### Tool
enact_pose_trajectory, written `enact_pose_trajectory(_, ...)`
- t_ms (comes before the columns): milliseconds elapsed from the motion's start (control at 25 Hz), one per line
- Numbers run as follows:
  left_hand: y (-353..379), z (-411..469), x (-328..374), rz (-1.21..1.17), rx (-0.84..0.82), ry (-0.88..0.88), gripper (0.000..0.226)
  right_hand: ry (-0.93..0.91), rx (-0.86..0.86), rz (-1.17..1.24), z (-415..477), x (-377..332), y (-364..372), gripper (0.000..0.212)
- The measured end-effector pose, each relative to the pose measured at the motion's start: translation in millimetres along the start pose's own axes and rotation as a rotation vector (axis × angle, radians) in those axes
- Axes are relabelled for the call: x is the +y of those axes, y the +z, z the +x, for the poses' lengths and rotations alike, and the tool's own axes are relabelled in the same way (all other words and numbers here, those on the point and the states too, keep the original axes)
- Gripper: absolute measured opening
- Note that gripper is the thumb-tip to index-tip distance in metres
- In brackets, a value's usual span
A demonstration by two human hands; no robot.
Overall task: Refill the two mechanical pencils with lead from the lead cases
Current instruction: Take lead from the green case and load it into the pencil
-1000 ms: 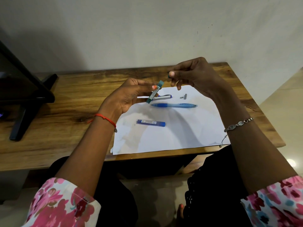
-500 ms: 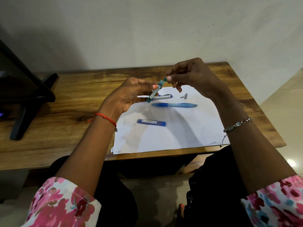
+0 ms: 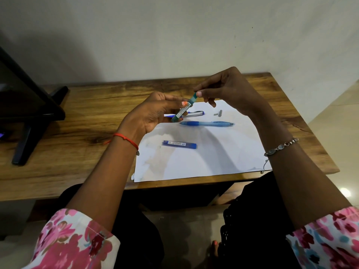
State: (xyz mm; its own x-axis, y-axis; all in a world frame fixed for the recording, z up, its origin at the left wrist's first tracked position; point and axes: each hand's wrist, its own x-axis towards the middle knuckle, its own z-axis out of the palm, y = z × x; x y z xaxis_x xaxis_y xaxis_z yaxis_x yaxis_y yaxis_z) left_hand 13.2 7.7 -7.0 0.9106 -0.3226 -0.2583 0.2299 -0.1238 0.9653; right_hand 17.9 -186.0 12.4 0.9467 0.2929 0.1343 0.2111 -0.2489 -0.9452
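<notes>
Over the wooden table (image 3: 77, 105), raised above a white paper sheet (image 3: 213, 156): left hand (image 3: 153, 115) gripping a teal lead case (image 3: 183, 110) by its lower half, tilted up to the right; right hand (image 3: 227, 88) pinching the case's top end between thumb and forefinger, remaining fingers curled. Flat on the sheet below: blue mechanical pencil (image 3: 206, 123), closed up as far as can be told; just beyond it a silver mechanical pencil (image 3: 194, 113), partly hidden behind the left hand; nearer the body a blue lead case (image 3: 179, 144), apart from both hands. Just right of the silver pencil, two small grey parts (image 3: 218, 113), probably its cap and eraser. Looks early: one pencil seemingly opened, no lead visibly loaded. Left to do: filling both pencils, closing up.
</notes>
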Motion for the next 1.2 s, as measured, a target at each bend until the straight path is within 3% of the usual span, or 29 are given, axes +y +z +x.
enact_pose_trajectory(920,0.0,1.0,-0.6,-0.054,0.011,-0.007,0.008,0.029,-0.059,-0.087,-0.5,1.8,-1.9,0.021)
enact_pose_trajectory(1200,-13.2,4.1,-1.9,-0.018,0.115,0.039,0.007,0.235,-0.297,-0.215,-2.7,6.0,7.9,0.009)
